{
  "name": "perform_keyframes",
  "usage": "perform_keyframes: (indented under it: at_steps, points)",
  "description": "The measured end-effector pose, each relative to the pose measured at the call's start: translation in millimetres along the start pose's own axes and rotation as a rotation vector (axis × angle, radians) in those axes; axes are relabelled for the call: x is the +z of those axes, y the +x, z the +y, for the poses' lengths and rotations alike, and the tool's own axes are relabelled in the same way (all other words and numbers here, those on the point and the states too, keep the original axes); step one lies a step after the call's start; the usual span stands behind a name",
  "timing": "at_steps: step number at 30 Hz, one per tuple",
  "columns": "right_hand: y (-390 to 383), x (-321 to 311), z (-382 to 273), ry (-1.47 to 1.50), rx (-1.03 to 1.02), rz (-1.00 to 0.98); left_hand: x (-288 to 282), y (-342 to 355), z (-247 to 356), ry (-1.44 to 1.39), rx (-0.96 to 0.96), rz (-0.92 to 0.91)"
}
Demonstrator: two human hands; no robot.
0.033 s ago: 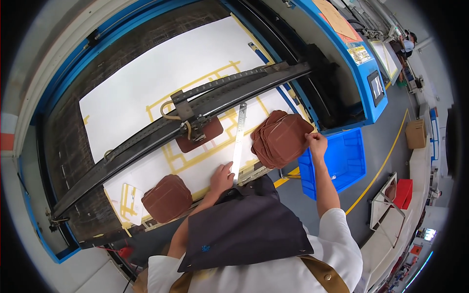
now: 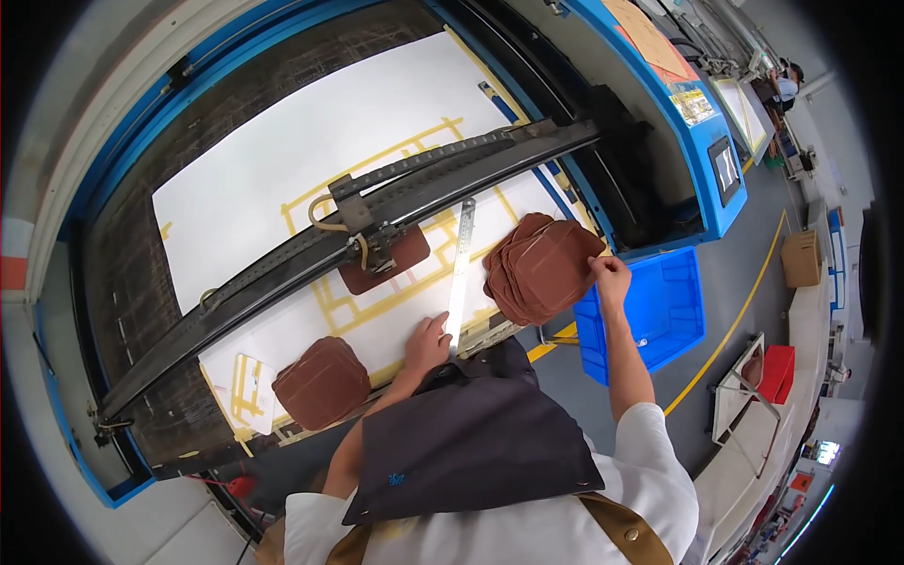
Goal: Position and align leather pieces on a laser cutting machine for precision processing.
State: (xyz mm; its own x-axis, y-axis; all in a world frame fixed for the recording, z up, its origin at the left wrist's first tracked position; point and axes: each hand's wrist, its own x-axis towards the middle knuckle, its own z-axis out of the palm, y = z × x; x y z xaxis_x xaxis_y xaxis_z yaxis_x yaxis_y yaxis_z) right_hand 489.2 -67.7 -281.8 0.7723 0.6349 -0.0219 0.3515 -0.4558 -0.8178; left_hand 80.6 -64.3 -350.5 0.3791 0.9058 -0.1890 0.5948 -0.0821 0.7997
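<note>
My right hand [image 2: 612, 280] is closed in a pinch on the right corner of a brown leather-like panel [image 2: 560, 262], the top one of a fanned stack. The stack lies on the right of the white, yellow-taped machine bed. My left hand [image 2: 428, 347] rests at the bed's front edge, fingers laid out beside the lower end of a steel ruler [image 2: 460, 273]. Under the machine's carriage [image 2: 369, 247] lies a single brown panel [image 2: 405, 254], partly hidden by it. A second brown stack [image 2: 323, 383] sits at the front left.
A dark gantry beam [image 2: 245, 299] crosses the bed diagonally. Beside it, a white card with yellow tape [image 2: 252, 392] lies near the left stack. A blue plastic bin [image 2: 673, 306] stands at the right, below the blue control housing [image 2: 711, 179]. Another person [image 2: 783, 87] is far off.
</note>
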Motion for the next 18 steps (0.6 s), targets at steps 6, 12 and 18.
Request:
perform_keyframes:
  at_steps: [6, 12, 18]
  points:
    - [-24, 5, -64, 0.445, 0.359, -0.133, 1, -2, -4, 0.011, 0.017, 0.037]
    - [-27, 15, -78, 0.76, 0.482, -0.274, -1, 3, -1, -0.007, 0.003, -0.01]
    - [-93, 23, -128, 0.982, 0.589, -0.63, -17, 19, 42, -0.818, -0.342, -0.29]
